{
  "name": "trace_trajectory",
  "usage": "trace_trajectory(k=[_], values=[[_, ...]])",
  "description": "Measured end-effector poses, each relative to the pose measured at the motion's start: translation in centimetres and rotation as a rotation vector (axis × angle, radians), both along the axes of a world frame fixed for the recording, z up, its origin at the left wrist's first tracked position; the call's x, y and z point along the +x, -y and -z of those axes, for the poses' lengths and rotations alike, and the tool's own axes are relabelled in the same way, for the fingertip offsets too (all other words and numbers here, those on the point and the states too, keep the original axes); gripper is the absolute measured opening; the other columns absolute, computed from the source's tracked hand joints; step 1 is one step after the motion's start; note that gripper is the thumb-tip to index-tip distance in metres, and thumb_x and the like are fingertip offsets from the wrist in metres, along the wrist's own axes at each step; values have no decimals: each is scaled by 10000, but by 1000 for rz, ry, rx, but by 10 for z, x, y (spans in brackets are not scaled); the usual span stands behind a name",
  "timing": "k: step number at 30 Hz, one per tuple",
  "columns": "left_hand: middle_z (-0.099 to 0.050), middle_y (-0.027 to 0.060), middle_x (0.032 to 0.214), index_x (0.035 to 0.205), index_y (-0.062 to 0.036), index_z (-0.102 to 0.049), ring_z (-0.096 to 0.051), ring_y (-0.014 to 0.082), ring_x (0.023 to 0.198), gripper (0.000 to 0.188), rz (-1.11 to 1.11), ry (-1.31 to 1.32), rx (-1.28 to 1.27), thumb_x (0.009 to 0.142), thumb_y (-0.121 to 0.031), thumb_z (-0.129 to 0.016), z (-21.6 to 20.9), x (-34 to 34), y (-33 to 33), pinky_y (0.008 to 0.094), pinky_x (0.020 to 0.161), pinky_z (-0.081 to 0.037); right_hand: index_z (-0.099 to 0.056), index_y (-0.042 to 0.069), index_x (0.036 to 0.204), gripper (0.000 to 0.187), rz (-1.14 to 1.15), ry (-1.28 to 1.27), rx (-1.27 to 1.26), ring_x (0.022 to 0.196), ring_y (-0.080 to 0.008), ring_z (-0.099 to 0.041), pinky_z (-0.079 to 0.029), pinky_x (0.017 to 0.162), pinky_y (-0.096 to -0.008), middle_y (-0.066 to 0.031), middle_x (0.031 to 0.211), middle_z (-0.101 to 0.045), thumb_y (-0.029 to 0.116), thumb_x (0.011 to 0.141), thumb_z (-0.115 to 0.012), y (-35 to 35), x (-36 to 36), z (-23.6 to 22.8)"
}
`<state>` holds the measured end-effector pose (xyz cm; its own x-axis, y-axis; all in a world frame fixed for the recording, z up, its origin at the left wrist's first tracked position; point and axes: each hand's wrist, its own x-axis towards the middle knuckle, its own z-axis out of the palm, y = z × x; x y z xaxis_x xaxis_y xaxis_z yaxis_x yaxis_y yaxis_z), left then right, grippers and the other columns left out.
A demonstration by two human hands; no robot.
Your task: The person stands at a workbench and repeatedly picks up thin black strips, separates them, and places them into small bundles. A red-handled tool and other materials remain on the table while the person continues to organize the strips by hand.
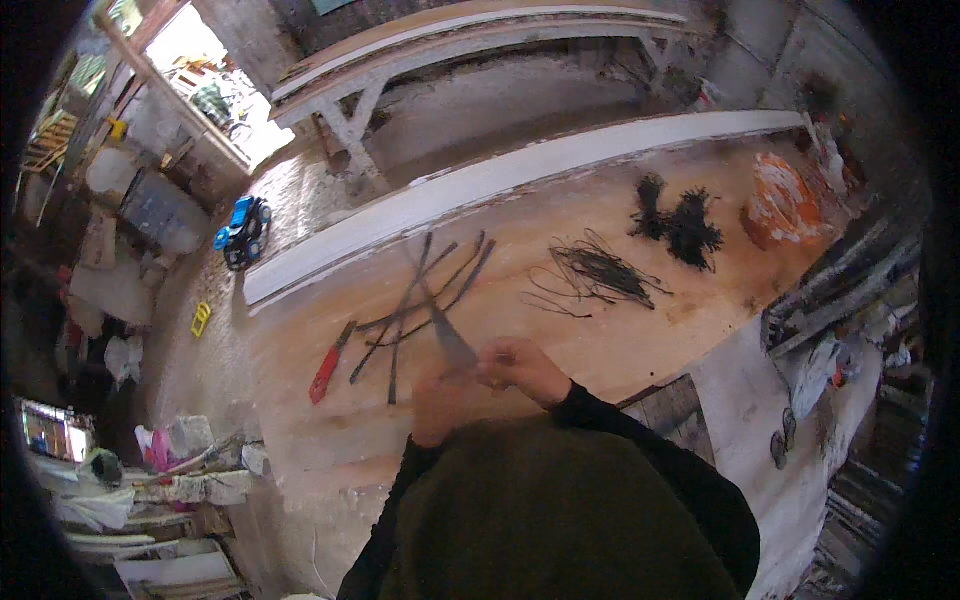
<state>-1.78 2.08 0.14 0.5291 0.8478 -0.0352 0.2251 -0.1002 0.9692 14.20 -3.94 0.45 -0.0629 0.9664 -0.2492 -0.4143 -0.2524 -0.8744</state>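
Over the near part of the wooden tabletop [560, 340], my two hands are close together at the lower end of a dark strip [452, 338], which is smeared by motion. My right hand [525, 370] pinches it with bent fingers. My left hand [435, 405] is blurred and closed around the same end; its lower part is hidden by the dark shape of my head covering. Just beyond, several thin dark strips [400, 312] lie crossed over one another. A red-handled knife or saw [325, 375] with a dark blade lies to their left.
A loose tangle of black cords [610, 272] lies right of the strips, with bushy black bundles [692, 230] farther off. An orange bucket [785, 200] with white smears stands far right. A long white board [540, 175] edges the table's far side. A blue toy truck [243, 232] is at left.
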Motion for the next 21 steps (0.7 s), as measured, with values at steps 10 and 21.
trace_trajectory(k=[10,21], values=[[-610,32,785,850,7,-607,-538,88,701,123,33,35,-154,770,-84,-630,-12,3,4,222,637,-426,-570,11,834,93,40,288,172,615,-77,-547,-463,534,-211,-30,724,-581,94,794,-587,10,8,-9],[-614,56,868,921,14,-592,-565,119,800,149,126,32,-175,783,-41,-595,-6,6,7,252,751,-440,-558,7,750,72,165,426,203,601,-61,-525,-421,525,-212,-12,653,-562,59,752,-606,18,3,-10]])
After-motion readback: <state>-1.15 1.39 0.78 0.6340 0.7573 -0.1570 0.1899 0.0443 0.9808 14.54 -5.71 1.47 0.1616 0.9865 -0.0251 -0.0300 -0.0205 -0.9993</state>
